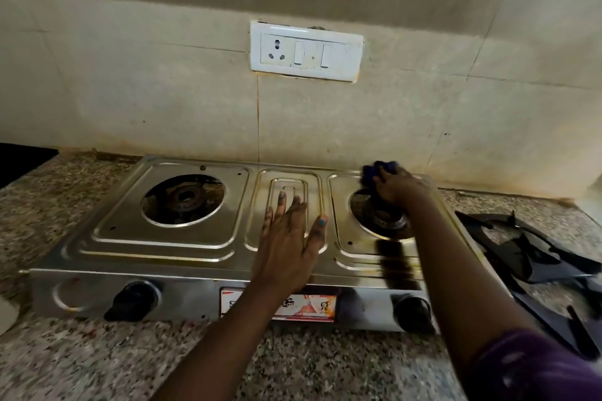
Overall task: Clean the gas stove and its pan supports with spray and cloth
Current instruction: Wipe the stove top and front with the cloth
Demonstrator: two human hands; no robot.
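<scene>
A steel two-burner gas stove [169,247] stands on a speckled granite counter against the wall. Both burners are bare: the left burner [186,197] and the right burner [387,221]. My left hand [290,238] lies flat with straight fingers on the stove's middle panel. My right hand [399,187] grips a bunched dark blue cloth [378,169] at the back of the right burner's panel. Black pan supports [534,254] lie stacked on the counter to the right of the stove. No spray bottle is in view.
A white socket and switch plate [306,50] is on the stained tiled wall above the stove. Two black knobs [133,301] [412,312] sit on the stove's front. A white object's edge [6,314] shows at the far left.
</scene>
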